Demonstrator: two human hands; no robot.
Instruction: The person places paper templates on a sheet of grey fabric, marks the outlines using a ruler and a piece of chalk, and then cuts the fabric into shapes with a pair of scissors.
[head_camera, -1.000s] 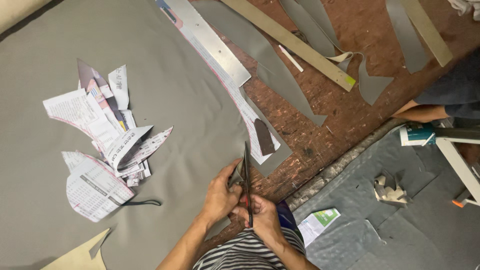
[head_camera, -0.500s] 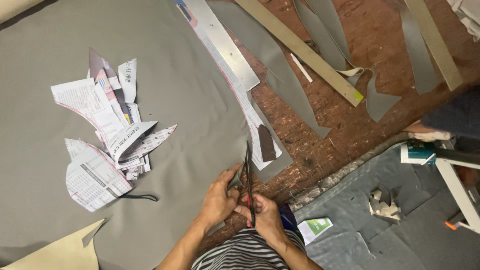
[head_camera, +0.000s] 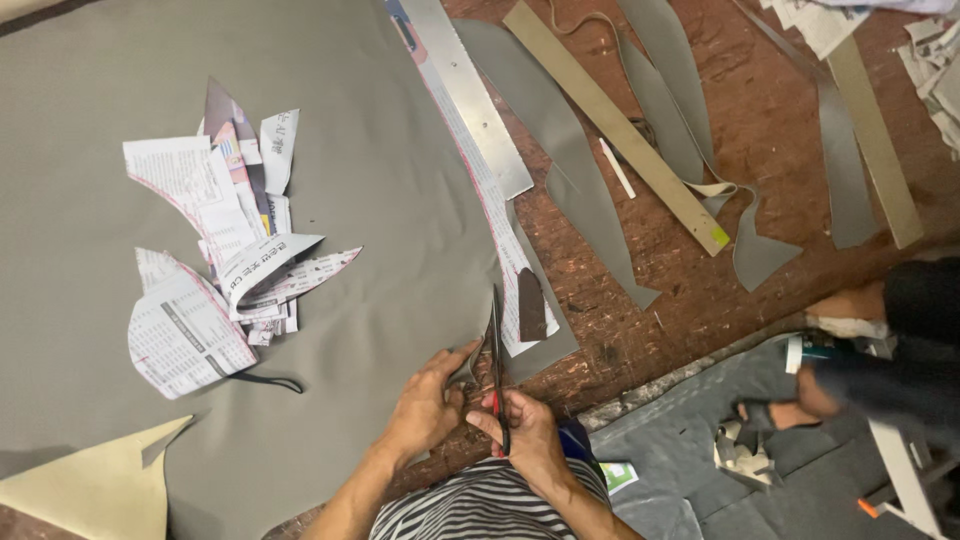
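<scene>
A pair of scissors (head_camera: 496, 365) is gripped by the right hand (head_camera: 527, 432), its fingers closed through the red handles, and the blades point away from the body along the edge of the large grey sheet (head_camera: 330, 200). The sheet's edge is pinched just left of the blades by the left hand (head_camera: 428, 405), which is closed on the material.

The cut is best kept clean if the sheet is held taut close beside the blades, the thumb kept out of their line, and the blades guided along the narrow printed paper pattern strip (head_camera: 490, 210) that lies straight ahead of the hands. Long, unhurried closures are judged better than short snips, so that no notches are left in the edge.

Beyond the hands, a metal ruler (head_camera: 468, 95) is laid along the strip; to the left, cut newspaper pattern pieces (head_camera: 215, 260) are piled on the sheet. To the right, grey offcuts (head_camera: 575, 165) and a wooden slat (head_camera: 615, 125) rest on the reddish worktop (head_camera: 760, 130).

Compared with half a second ago, the hands and scissors are held in nearly the same spot; another person's arm (head_camera: 900, 370) at far right is now reaching lower and is blurred.
</scene>
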